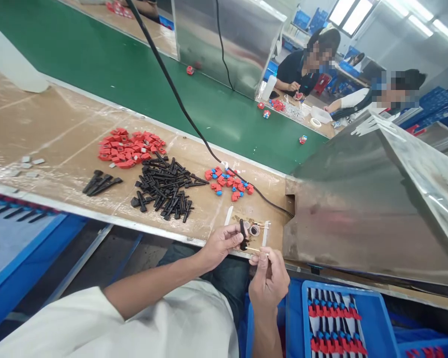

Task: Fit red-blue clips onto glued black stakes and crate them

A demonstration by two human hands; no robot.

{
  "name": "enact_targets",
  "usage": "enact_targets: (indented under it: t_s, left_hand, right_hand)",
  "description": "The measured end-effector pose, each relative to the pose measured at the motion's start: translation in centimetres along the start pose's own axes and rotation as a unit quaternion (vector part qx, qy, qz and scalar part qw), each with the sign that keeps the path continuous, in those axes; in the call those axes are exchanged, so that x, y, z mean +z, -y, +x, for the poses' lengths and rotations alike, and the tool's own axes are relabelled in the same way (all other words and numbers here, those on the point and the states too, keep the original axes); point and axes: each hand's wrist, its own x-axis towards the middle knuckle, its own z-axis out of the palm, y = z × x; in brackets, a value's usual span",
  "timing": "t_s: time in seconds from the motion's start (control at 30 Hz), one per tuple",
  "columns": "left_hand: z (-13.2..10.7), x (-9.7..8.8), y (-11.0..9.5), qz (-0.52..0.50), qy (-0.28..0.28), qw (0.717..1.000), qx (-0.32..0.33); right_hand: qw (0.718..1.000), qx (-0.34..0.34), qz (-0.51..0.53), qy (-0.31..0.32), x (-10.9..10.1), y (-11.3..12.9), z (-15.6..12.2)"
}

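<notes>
My left hand (222, 244) is closed around a black plastic part (243, 233), held upright over the table's front edge. Pinched in my right hand (269, 278) is a thin, light-coloured stick (253, 249); its far end meets the lower end of the black part. Just behind my fingers stands a small round pot (254, 230) with something dark inside. More thin sticks (263, 225) lie beside the pot, near a white strip (266, 233) on the tabletop. Beyond my left hand is a heap of black parts (168, 184) with long stems.
Red parts (129, 148) are piled behind the black heap, and red-and-blue pieces (229, 182) lie to its right. A black cable (182, 109) crosses above the green belt (224, 122). A metal housing (343, 209) stands at right, above a blue tray (373, 318). Two co-workers (302, 69) sit across.
</notes>
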Motion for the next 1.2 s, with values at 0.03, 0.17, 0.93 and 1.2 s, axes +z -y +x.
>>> enact_targets:
  t_s: [0.03,0.17,0.93,1.2]
  left_hand:
    - [-0.1,0.0,-0.1,0.028,-0.001,0.999,0.015]
    - [-0.3,-0.1,-0.4,0.107,-0.025,0.993,0.051]
    - [0.0,-0.9,-0.5,0.071,0.015,0.997,0.003]
    - [0.5,-1.6,0.0,-0.017,-0.069,0.997,0.013]
  right_hand:
    - [1.0,-0.003,-0.007,-0.009,0.2,0.1,0.0]
    - [0.994,-0.095,-0.048,0.012,0.9,0.2,0.1]
    - [0.998,-0.057,-0.028,-0.004,0.8,-1.1,1.0]
    - [0.996,-0.079,-0.007,-0.05,-0.7,0.0,1.1]
